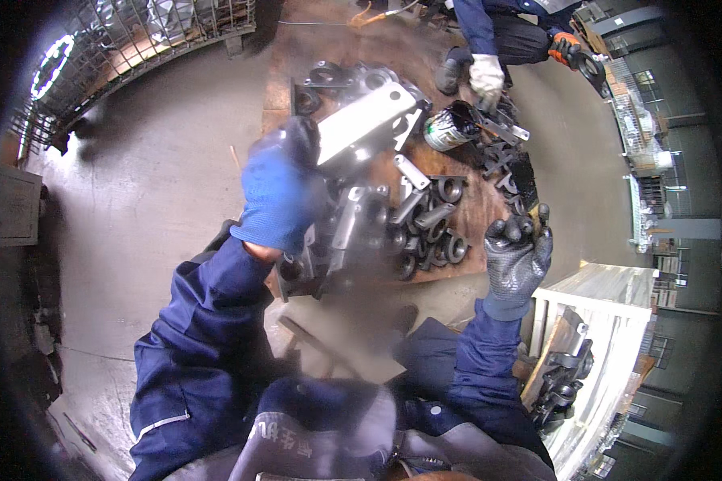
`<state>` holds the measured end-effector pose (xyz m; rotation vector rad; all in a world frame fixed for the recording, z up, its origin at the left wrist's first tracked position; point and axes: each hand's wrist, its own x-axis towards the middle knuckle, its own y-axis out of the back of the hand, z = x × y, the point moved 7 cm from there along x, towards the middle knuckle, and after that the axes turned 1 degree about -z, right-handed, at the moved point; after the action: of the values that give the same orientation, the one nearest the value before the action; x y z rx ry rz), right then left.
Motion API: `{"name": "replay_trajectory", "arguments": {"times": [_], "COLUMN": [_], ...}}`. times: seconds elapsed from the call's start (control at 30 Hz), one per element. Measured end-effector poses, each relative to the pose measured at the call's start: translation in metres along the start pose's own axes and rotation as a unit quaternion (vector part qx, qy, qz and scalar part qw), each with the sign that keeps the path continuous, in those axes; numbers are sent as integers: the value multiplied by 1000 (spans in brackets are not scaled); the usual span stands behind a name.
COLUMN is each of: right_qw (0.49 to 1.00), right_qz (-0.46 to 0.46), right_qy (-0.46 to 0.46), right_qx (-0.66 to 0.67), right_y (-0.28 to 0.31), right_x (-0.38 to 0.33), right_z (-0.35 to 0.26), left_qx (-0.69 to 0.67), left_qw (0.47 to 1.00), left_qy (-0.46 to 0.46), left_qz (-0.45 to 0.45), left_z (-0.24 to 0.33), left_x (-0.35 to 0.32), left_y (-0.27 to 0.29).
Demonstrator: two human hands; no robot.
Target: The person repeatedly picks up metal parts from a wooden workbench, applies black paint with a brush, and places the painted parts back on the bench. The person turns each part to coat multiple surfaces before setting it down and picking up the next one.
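My left hand [279, 188], in a blue glove with a dark palm, is closed on the end of a pale flat metal bracket [365, 120] with a hole near its far end. The hand is blurred, and the bracket is held tilted above a pile of dark metal brackets [353, 228] with round rings. To the right, my right hand [520, 252], in a black coated glove, is raised palm up. Its fingers are apart and slightly curled, and nothing shows in them. Smaller dark metal parts [501, 164] lie just beyond it.
A brown sheet [297, 52] lies under the parts. An open can [444, 132] with dark contents stands beyond the pile. A co-worker's white-gloved hand [487, 76] reaches near it; their orange-gloved hand [564, 48] holds a dark ring part. A white-framed crate [598, 303] is at right, a wire cage [156, 52] far left.
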<state>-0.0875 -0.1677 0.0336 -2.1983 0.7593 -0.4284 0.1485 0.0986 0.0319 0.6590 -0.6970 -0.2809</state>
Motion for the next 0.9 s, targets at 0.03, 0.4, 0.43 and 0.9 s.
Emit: {"name": "replay_trajectory", "arguments": {"times": [0.03,0.4,0.43,0.9], "right_qw": [1000,992,992,999], "right_qz": [6,-27,-28,18], "right_qy": [3,-78,-83,29], "right_qx": [0,-96,-95,19], "right_y": [0,-14,-15,47], "right_x": [0,-12,-13,-11], "right_z": [1,28,30,-48], "left_qx": [16,153,159,153], "left_qw": [1000,988,987,955], "left_qy": [8,1,4,34], "left_qz": [-1,1,-16,-251], "left_z": [-6,-33,-34,-16], "left_x": [1,6,7,-11], "left_y": [5,25,22,-56]}}
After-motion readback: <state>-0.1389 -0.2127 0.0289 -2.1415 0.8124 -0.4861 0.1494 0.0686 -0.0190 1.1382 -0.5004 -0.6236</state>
